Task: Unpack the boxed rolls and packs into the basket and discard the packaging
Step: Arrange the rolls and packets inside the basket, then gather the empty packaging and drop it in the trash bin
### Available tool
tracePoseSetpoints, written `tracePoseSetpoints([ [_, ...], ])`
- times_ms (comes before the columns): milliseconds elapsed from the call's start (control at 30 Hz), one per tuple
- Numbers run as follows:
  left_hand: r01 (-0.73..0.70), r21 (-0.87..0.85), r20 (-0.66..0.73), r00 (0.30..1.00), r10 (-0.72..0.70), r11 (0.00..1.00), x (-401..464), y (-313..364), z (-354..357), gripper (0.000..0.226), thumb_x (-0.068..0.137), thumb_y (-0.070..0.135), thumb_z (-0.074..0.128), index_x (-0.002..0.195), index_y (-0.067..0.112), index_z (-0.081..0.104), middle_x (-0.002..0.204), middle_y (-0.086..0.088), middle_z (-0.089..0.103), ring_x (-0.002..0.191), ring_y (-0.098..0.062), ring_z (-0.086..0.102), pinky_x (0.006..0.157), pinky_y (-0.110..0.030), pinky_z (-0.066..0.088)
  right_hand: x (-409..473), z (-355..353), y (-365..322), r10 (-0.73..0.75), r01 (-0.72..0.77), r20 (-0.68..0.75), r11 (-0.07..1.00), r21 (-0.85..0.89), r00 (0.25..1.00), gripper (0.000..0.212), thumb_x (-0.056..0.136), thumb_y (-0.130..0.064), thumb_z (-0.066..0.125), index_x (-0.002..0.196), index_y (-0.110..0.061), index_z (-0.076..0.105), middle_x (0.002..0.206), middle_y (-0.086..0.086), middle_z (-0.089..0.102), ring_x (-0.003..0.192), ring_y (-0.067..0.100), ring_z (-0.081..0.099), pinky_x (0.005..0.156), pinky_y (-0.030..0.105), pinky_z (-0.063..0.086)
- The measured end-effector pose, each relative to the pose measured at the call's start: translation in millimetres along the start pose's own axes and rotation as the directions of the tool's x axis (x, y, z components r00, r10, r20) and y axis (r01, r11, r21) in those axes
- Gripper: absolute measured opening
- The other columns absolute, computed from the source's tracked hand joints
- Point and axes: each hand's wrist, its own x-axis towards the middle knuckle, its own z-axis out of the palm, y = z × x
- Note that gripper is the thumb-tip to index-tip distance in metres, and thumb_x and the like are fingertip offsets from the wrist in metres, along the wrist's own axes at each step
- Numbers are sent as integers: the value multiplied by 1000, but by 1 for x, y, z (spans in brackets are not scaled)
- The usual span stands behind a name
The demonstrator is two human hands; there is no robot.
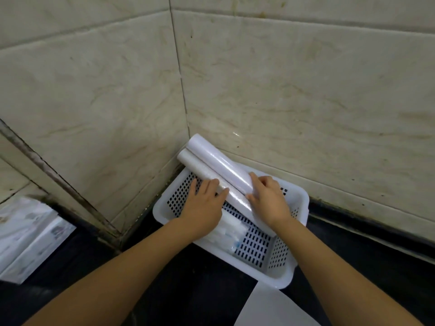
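A white perforated basket [296,198] stands on the dark counter in the wall corner. Two long white rolls lie side by side across it, their far ends sticking out over the back rim toward the corner: the larger roll [219,158] on the right, the thinner roll [200,170] on the left. My left hand [204,208] rests on the thinner roll, fingers spread over it. My right hand [270,198] grips the near part of the larger roll. Under my left wrist, white packs [229,234] with blue print lie in the basket's bottom.
A printed white box [30,234] lies at the left edge on the counter. A white sheet [268,307] lies on the counter just in front of the basket. Tiled walls meet in a corner right behind the basket.
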Motion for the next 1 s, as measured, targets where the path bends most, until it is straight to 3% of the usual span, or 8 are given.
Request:
tracePoseSetpoints([
  [167, -27, 34, 126, 992, 22, 999, 0, -3, -6, 56, 97, 21, 32, 148, 22, 8, 160, -4, -2, 146, -24, -7, 114, -56, -5, 2, -12, -3, 45, -23, 74, 960, -279, 996, 51, 94, -30, 42, 144, -25, 29, 132, 10, 43, 123, 29, 37, 99, 41, 32],
  [333, -13, -40, 229, 973, 22, 999, -9, 5, -34, 54, 98, 26, 32, 147, 21, 11, 159, -6, 3, 146, -24, -1, 117, -56, 3, -23, -43, -6, 72, -49, 113, 979, -199, 991, 56, 96, -22, 41, 148, -21, 21, 140, 15, 39, 127, 32, 37, 100, 44, 35],
  [433, -94, -120, 74, 992, 103, 988, -32, 22, -54, 48, 96, 27, 39, 142, 15, 30, 150, -11, 31, 138, -26, 26, 112, -47, 24, -60, -71, 1, 48, -48, -37, 999, -10, 998, 41, 95, -14, 42, 136, -11, 46, 123, 17, 53, 106, 35, 54, 87, 41, 47],
  [533, -192, -314, -110, 980, 165, 930, -72, 45, -64, 36, 92, 18, 46, 128, 10, 50, 127, -11, 54, 116, -27, 47, 96, -39, 40, -114, -91, 20, 76, -67, -78, 991, 115, 994, 22, 92, -12, 43, 100, -14, 64, 90, 4, 62, 75, 24, 59, 61, 31, 45],
  [667, -302, -423, -137, 953, 269, 854, -140, 80, -54, 27, 91, 17, 48, 115, 12, 59, 112, -7, 60, 104, -21, 52, 90, -36, 45, -190, -81, 57, 168, -182, 155, 980, 79, 973, 18, 90, -19, 46, 83, -19, 63, 75, -8, 62, 72, 17, 61, 65, 28, 44],
  [800, -276, -382, 193, 910, 368, 882, -191, 103, -32, 43, 90, 45, 46, 128, 25, 48, 124, 1, 54, 112, -16, 47, 96, -34, 42, -235, -53, 75, 254, -183, 487, 965, -189, 836, 40, 89, -46, 52, 115, -16, 58, 112, 7, 62, 101, 24, 59, 85, 34, 48],
  [900, -236, -346, 382, 849, 366, 908, -215, 111, -18, 71, 80, 63, 48, 139, 29, 31, 140, 1, 43, 125, -18, 40, 106, -39, 35, -257, -37, 75, 324, -228, 448, 939, -256, 833, 55, 84, -55, 54, 121, -15, 50, 120, 9, 56, 108, 26, 56, 85, 35, 45],
  [1000, -223, -271, 432, 841, 326, 936, -235, 116, -4, 88, 75, 60, 58, 145, 22, 18, 144, -3, 38, 128, -23, 38, 108, -40, 31, -272, -27, 72, 363, -263, 435, 925, -273, 824, 47, 85, -47, 56, 118, -15, 47, 119, 6, 59, 105, 24, 58, 77, 32, 44],
])
